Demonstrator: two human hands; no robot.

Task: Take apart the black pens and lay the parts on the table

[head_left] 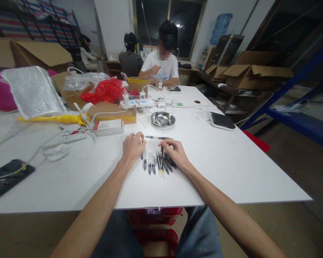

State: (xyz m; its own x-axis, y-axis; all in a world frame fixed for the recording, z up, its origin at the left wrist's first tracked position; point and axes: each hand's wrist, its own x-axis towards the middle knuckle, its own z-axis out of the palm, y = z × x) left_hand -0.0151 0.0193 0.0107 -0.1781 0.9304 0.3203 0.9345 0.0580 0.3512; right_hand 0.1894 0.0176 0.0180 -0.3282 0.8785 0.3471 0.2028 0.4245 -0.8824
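Note:
My left hand (pixel 134 146) is closed at the left end of a row of pen parts, its fingertips curled together; what they hold is hidden. My right hand (pixel 175 152) pinches a thin black pen part (pixel 162 153) between thumb and fingers, over the right side of the row. Clear pen barrels with dark tips (pixel 150 165) lie on the left of the row. Slim refills with pale yellowish ends (pixel 161 172) are in the middle, and dark barrels (pixel 167 165) lie beside my right hand. Just beyond both hands, a whole pen (pixel 158 137) lies crosswise.
Ahead is a shiny metal bowl (pixel 163 119) with small dark pieces inside. A white box (pixel 109 127), power strip (pixel 137 103) and red plastic bag (pixel 104 90) are at left. A dark-topped device (pixel 222 121) stands right. A person (pixel 161 61) sits across the white table (pixel 231 172).

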